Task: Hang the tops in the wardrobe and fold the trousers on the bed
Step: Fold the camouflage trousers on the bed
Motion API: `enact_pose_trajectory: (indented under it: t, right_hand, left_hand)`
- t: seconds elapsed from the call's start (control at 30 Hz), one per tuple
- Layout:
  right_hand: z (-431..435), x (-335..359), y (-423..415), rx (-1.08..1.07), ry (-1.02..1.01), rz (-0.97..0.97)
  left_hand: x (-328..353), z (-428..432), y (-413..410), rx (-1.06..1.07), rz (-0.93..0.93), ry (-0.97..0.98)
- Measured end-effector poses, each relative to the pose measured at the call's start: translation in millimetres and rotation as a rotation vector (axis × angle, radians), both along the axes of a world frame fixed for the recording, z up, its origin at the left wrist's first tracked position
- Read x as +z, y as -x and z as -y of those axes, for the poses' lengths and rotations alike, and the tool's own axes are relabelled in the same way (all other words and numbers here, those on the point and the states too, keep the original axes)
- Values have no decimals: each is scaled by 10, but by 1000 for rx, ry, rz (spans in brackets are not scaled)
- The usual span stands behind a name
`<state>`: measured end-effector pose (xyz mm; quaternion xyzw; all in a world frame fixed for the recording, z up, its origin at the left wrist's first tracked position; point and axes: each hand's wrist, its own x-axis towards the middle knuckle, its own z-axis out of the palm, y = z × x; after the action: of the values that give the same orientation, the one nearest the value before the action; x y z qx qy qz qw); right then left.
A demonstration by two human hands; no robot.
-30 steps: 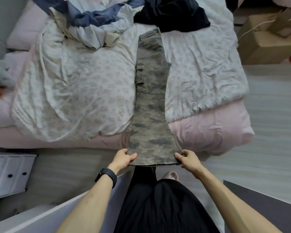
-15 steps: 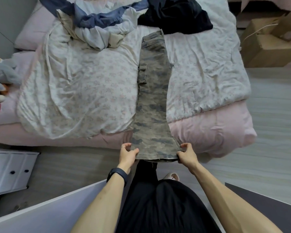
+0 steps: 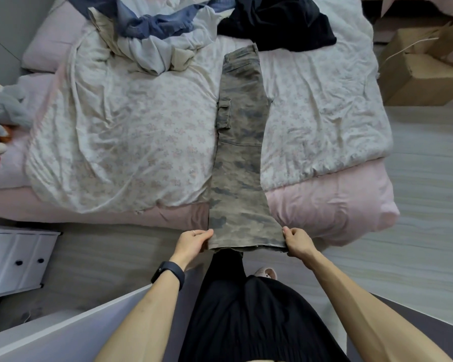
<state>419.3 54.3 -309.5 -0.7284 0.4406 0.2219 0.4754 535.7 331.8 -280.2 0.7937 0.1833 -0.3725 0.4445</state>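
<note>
Camouflage trousers (image 3: 241,142) lie stretched lengthwise across the bed (image 3: 332,205), legs stacked, waistband at the far end, hems hanging past the near edge. My left hand (image 3: 192,242) pinches the left corner of the hem. At the right corner my right hand (image 3: 297,241) holds the hem the same way. A heap of blue, grey and beige clothes (image 3: 154,35) sits at the far left of the bed. A black garment (image 3: 275,22) lies beyond the waistband.
A floral quilt (image 3: 115,142) covers the bed. A white drawer unit (image 3: 13,259) stands on the floor at left, a white panel (image 3: 71,333) runs by my left arm, cardboard boxes (image 3: 424,66) sit at far right, and a plush toy (image 3: 0,116) is at left.
Both hands, still gripping the hem, have lifted it slightly toward the bed; the view has shifted a little.
</note>
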Motion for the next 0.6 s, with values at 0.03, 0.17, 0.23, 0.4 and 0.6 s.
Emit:
enact_pose_trajectory:
  t: [0.03, 0.17, 0.23, 0.4, 0.6]
  right_hand:
    - [13, 17, 15, 22, 33, -18]
    - [-75, 9, 93, 16, 8, -8]
    - [-139, 3, 93, -22, -24, 24]
    - [-208, 24, 114, -86, -11, 62]
    - [-85, 267, 124, -76, -136, 211]
  left_hand:
    - [11, -15, 9, 7, -3, 4]
    - [8, 57, 99, -49, 8, -91]
    - [25, 142, 108, -170, 67, -204]
    - [48, 73, 131, -192, 153, -248]
    - [324, -16, -124, -198, 64, 18]
